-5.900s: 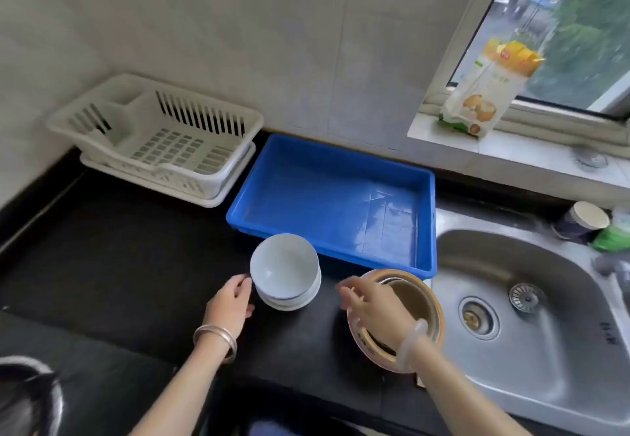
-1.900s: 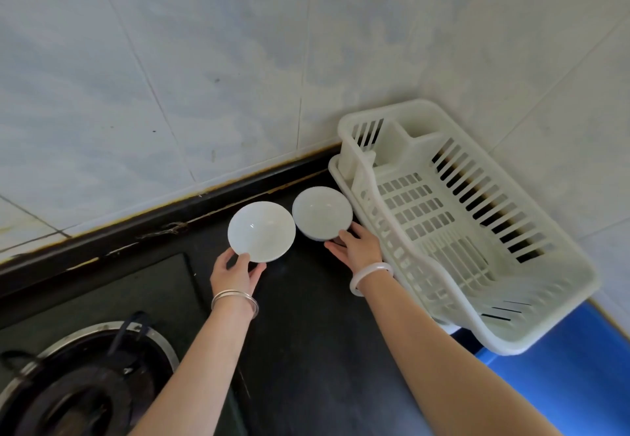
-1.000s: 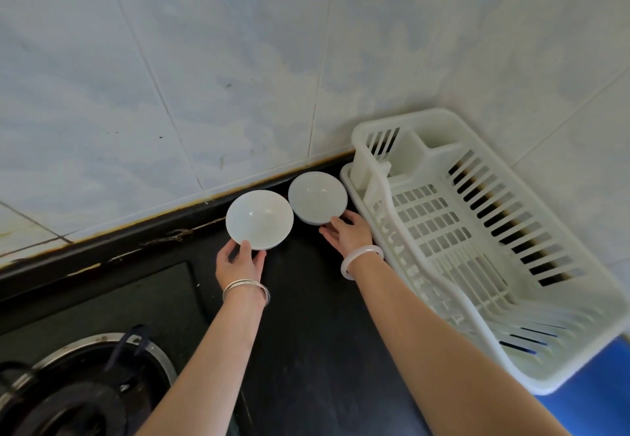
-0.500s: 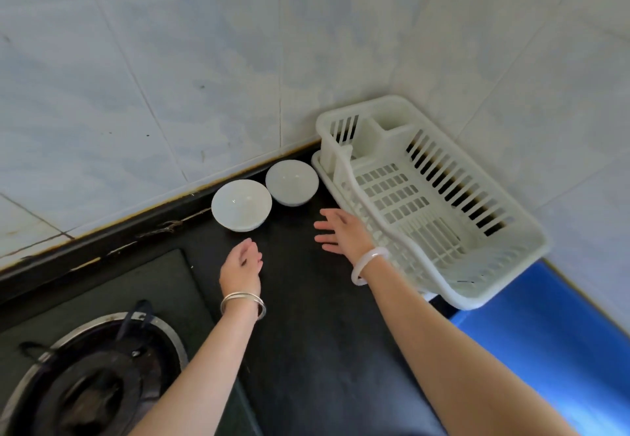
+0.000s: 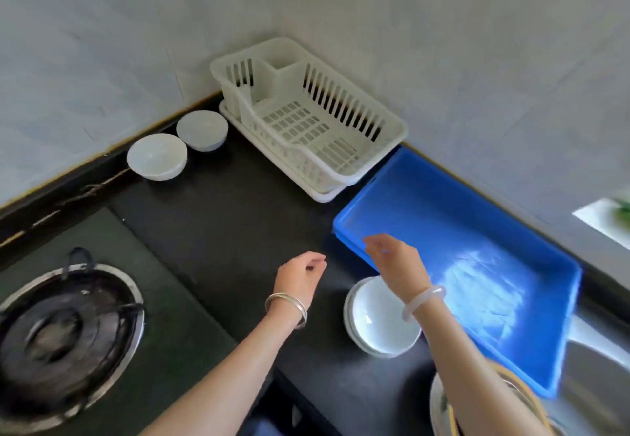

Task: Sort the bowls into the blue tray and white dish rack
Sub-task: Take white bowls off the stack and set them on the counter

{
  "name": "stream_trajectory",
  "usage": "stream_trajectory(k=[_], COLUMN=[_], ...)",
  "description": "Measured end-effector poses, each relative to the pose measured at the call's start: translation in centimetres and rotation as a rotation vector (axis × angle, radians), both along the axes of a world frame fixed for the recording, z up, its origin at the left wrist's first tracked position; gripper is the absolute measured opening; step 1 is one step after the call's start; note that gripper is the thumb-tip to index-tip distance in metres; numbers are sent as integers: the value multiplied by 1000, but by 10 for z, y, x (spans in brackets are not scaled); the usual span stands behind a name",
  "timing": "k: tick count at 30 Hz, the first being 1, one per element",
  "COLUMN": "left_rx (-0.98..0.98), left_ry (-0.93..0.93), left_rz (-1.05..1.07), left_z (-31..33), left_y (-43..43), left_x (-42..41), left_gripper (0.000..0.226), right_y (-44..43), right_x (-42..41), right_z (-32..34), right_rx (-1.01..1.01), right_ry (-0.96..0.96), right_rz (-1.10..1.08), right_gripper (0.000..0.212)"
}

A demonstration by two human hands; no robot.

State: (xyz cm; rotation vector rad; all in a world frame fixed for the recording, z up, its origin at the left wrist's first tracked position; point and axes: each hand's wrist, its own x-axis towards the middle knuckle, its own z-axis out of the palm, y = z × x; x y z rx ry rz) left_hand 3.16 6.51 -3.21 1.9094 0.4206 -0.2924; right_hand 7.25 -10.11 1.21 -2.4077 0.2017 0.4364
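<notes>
Two white bowls sit on the black counter by the wall, one (image 5: pixel 157 157) to the left and one (image 5: pixel 202 130) touching the white dish rack's (image 5: pixel 392 128) left end. The rack holds nothing. To its right lies the blue tray (image 5: pixel 439 179), with nothing in it. A stack of white bowls (image 5: pixel 378 324) stands near the tray's front corner. My left hand (image 5: pixel 300 278) hovers over the counter, fingers loosely curled, holding nothing. My right hand (image 5: pixel 397 260) hangs above the stack and the tray's near rim, fingers apart, holding nothing.
A gas burner (image 5: pixel 64 330) with a dark ring is at the lower left. A round metal bowl with a yellow rim (image 5: pixel 439 401) shows at the bottom right under my right arm, beside the steel sink (image 5: pixel 596 377). Tiled walls (image 5: pixel 477 60) close the corner.
Both hands have let go of the two white bowls by the wall and pulled back to the right, toward the stack near the blue tray. The view has swung right.
</notes>
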Motion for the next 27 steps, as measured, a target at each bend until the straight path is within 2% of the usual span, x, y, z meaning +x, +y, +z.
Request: stream_trajectory(k=[3,7,12,15,21,27], left_rx=[88,192,245,222,99,145], left_ry=[16,32,18,2,27,49], left_rz=[-125,-213,-186,-162,-81,-74], left_z=[-3,-4,-3,-3,-2,-2], left_y=[-29,-52,-60,-61,-61,-60], left_x=[-16,-29,-35,-37,-43,-41], left_gripper=[24,28,31,29,27,28], right_y=[-38,-62,-63,-59,-60,-70], right_x=[-36,-64,-71,-69,-74,-82], right_z=[-7,-16,-21,-20,-14,-3], right_rx=[-159,-246,-328,-423,-413,-331], right_ry=[-32,18,2,-28,-109,-173], right_rz=[-35,-65,-87,-44,-26,-121], right_gripper=[25,27,15,16,20,19])
